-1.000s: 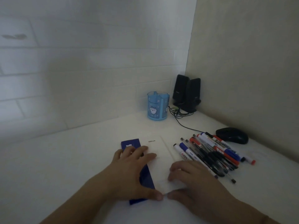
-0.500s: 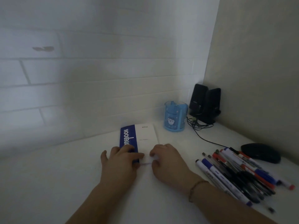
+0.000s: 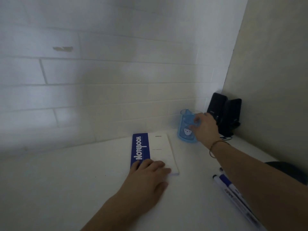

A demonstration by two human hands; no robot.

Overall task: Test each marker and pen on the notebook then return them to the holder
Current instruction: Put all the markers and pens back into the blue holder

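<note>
holder (image 3: 186, 130) stands at the worktop's (image 3: 66, 180) far corner, grasped by right hand (image 3: 205, 129) fingers; judged light, rigid plastic, best held round the wall. left hand (image 3: 148, 174) lies flat, released, on the closed notebook (image 3: 160, 147).

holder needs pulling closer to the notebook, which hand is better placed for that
Right. The right hand already has its fingers on the blue holder, while the left hand rests on the notebook.

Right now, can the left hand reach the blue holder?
Probably not easily: the left hand rests flat on the notebook, while the right hand already grips the holder and covers its near side.
</note>
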